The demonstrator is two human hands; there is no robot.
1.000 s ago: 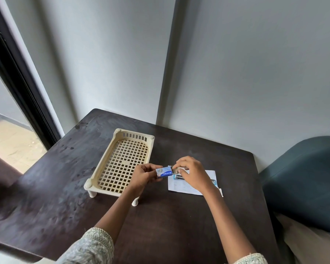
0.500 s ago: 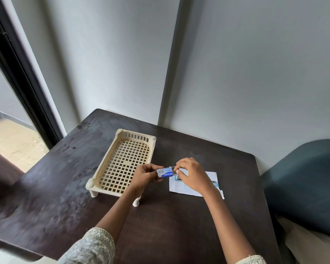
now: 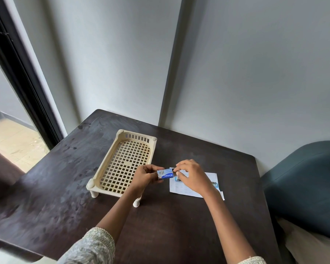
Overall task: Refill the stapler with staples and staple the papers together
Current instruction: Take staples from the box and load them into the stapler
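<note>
The left hand (image 3: 144, 177) grips the blue staple box (image 3: 165, 174) steady above the desk (image 3: 179, 225) while the right hand (image 3: 192, 178) pinches its end, probably to draw staples out; the stapler (image 3: 215, 184) waits on the papers (image 3: 189, 191) beneath.

The right hand (image 3: 191, 178) hid most of the stapler (image 3: 215, 184) and part of the papers (image 3: 187, 191), and its fingers (image 3: 178, 167) covered the box (image 3: 165, 174)'s end.
</note>
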